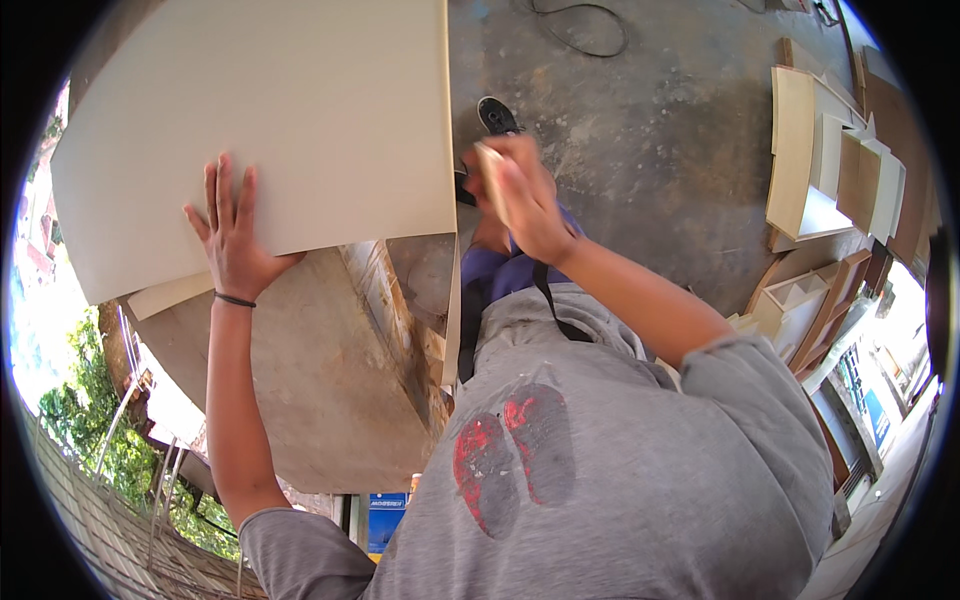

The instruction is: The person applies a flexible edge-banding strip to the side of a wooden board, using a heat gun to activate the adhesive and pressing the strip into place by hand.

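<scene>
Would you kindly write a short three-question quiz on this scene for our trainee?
1. On which wrist is the dark band?
2. True or false: the right hand is empty.
3. The left hand lies, fingers spread, on: (a) the grey shirt; (b) the large pale panel; (c) the concrete floor.

Key: 1. The left. 2. False; it holds a slim pale piece, blurred. 3. b.
</scene>
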{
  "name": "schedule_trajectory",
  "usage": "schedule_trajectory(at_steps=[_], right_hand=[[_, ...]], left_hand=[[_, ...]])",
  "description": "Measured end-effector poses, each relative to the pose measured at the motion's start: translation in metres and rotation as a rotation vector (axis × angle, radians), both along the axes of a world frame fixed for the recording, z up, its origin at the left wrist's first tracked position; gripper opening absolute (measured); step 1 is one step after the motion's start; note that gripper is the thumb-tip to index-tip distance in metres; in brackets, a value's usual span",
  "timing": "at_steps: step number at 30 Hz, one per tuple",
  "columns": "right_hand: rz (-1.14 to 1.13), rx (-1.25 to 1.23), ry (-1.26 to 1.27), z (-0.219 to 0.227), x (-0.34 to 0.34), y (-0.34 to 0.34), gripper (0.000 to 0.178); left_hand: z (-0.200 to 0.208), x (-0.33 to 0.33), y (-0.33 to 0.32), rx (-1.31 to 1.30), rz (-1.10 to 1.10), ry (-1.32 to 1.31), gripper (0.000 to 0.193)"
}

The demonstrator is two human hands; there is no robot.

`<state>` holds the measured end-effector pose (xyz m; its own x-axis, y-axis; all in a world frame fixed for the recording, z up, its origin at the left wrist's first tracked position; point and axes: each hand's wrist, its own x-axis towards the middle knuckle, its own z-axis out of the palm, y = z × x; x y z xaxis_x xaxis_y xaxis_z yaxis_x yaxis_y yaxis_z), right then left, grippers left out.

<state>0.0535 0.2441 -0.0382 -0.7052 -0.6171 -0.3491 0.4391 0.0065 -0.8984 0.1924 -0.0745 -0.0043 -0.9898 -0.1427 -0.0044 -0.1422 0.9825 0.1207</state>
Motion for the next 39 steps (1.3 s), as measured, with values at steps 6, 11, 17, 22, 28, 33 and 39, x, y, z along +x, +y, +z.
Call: schedule_trajectory(at_steps=[6, 11, 17, 22, 28, 33, 39], right_hand=[[-0.162, 0.005, 0.155, -0.008, 0.028, -0.038, 0.03], [-0.092, 0.114, 0.215, -0.004, 0.06, -0.023, 0.036], [-0.097, 0.116, 0.041, -0.01, 0.071, -0.021, 0.039], [-0.099, 0.134, 0.105, -0.02, 0.076, -0.019, 0.038], [-0.108, 0.161, 0.054, -0.015, 0.075, -0.021, 0.038], [0.093, 0.051, 0.14, -0.021, 0.036, -0.013, 0.038], [-0.195, -0.12, -0.224, 0.002, -0.085, -0.054, 0.044]], left_hand=[[0.002, -0.003, 0.003, -0.023, -0.035, -0.011, 0.115], [-0.001, -0.001, 0.001, -0.028, -0.026, -0.03, 0.116], [-0.001, 0.0, 0.002, -0.026, -0.01, -0.04, 0.118], [0.001, -0.001, 0.003, -0.024, -0.006, -0.041, 0.117], [0.0, -0.001, 0.002, -0.021, 0.018, -0.041, 0.11], [0.002, 0.001, 0.002, -0.018, 0.024, -0.056, 0.112], [0.009, 0.003, 0.001, 0.05, 0.042, -0.139, 0.118]])
